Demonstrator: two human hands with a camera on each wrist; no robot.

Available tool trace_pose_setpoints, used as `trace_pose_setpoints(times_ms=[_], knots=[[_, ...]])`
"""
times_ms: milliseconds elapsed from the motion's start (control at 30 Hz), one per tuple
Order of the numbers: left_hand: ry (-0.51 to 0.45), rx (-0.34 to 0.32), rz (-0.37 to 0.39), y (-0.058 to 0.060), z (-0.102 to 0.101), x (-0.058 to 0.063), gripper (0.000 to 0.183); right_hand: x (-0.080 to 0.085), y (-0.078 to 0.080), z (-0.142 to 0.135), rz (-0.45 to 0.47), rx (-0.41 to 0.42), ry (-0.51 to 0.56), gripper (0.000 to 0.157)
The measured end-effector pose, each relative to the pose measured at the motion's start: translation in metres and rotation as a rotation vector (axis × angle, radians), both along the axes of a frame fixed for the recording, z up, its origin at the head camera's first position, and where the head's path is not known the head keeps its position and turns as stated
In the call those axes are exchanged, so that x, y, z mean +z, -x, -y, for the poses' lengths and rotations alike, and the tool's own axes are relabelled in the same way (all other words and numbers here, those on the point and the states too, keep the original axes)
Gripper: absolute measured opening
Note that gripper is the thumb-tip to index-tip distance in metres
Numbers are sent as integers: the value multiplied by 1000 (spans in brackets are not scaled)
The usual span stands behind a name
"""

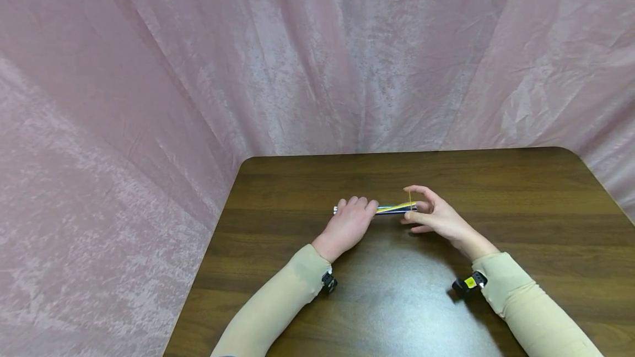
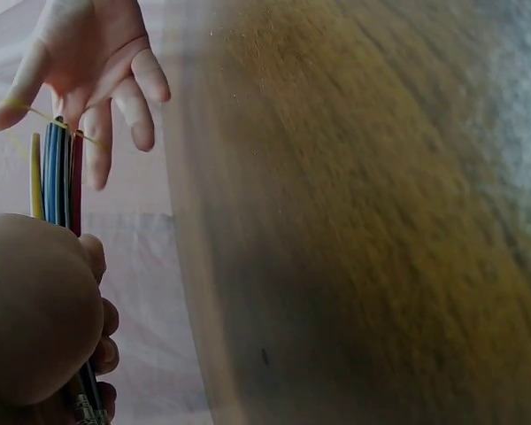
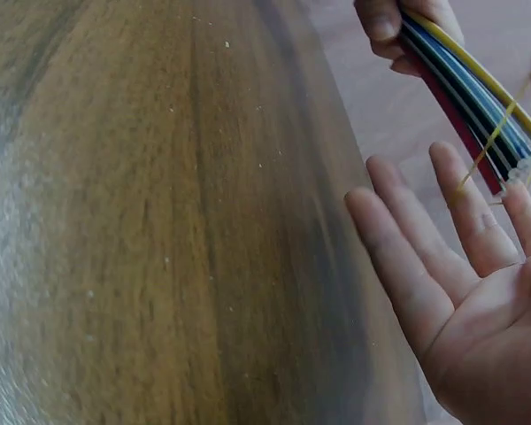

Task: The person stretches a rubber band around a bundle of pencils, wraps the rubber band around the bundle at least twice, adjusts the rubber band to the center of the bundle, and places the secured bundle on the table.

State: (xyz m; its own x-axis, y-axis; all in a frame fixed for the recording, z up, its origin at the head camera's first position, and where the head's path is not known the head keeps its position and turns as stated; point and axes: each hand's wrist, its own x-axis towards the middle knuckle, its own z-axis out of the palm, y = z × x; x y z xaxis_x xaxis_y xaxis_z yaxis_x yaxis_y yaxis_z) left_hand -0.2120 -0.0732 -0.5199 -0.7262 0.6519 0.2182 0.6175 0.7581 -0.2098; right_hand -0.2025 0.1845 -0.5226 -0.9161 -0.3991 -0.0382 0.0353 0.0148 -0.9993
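My left hand (image 1: 349,223) grips a bundle of pencils (image 1: 393,210) around its middle. The bundle is yellow, blue, dark and red, held roughly level above the table with its shiny left end poking past the fingers. Beside the free right end, my right hand (image 1: 439,219) is spread wide, palm toward the pencils. A thin yellow rubber band (image 3: 488,146) is stretched across the fingers and thumb of that hand and runs about the pencil tips (image 3: 516,170). In the left wrist view the band crosses the ends of the pencils (image 2: 57,177), with the right fingers splayed beyond.
A brown wooden table (image 1: 297,180) with rounded far corners lies beneath both hands. Behind it and along the left hang pink velvet curtains (image 1: 317,59). Black wrist cameras (image 1: 465,286) sit on both cuffs, low over the tabletop.
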Motion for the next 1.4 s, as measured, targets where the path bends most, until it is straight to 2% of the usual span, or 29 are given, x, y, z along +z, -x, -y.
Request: trace_pose_setpoints(times_ms=[133, 200, 367, 500, 567, 633, 700, 833, 900, 933, 1000, 1100, 1200, 1267, 1300, 1400], knots=[[-11, -19, 0, 0, -3, 1, 8, -1, -1, 7, -12, -14, -92, 77], [-9, -27, -15, 1, -3, 1, 9, -2, -1, 10, -9, -12, -126, 77], [-28, -31, -70, 3, -5, 0, 13, -4, -1, 18, 45, 27, -111, 59], [-56, -19, -85, 4, -7, 1, 15, -8, -1, 26, 78, 87, -109, 55], [-55, 0, -94, 5, -8, 2, 14, -9, -1, 30, 75, 97, -132, 51], [-33, 33, -107, 6, -9, 2, 12, -8, -4, 34, 26, 77, -191, 44], [4, 77, -126, 7, -9, 1, 10, -6, -9, 38, -99, 33, -299, 38], [41, 142, -205, 8, -5, 1, 14, 1, -22, 47, -557, -75, -627, 25], [26, 168, -227, 7, -4, 0, 18, 6, -27, 51, -775, -113, -739, 17], [18, 180, -231, 7, -3, 0, 19, 8, -29, 53, -868, -111, -762, 14], [5, 203, -225, 6, -3, 0, 20, 13, -33, 56, -984, -57, -742, 10], [-2, 236, -163, 6, -3, 0, 18, 19, -39, 59, -1057, 59, -658, 10], [-26, 262, -48, 8, -1, 0, 15, 20, -45, 60, -1022, 157, -515, 25], [-54, 280, 46, 9, 0, -1, 10, 19, -47, 62, -934, 196, -386, 37], [-73, 288, 88, 10, 0, -1, 9, 18, -48, 63, -854, 211, -296, 42], [-151, 299, 158, 10, 1, -1, 13, 18, -51, 68, -475, 215, 19, 57]])
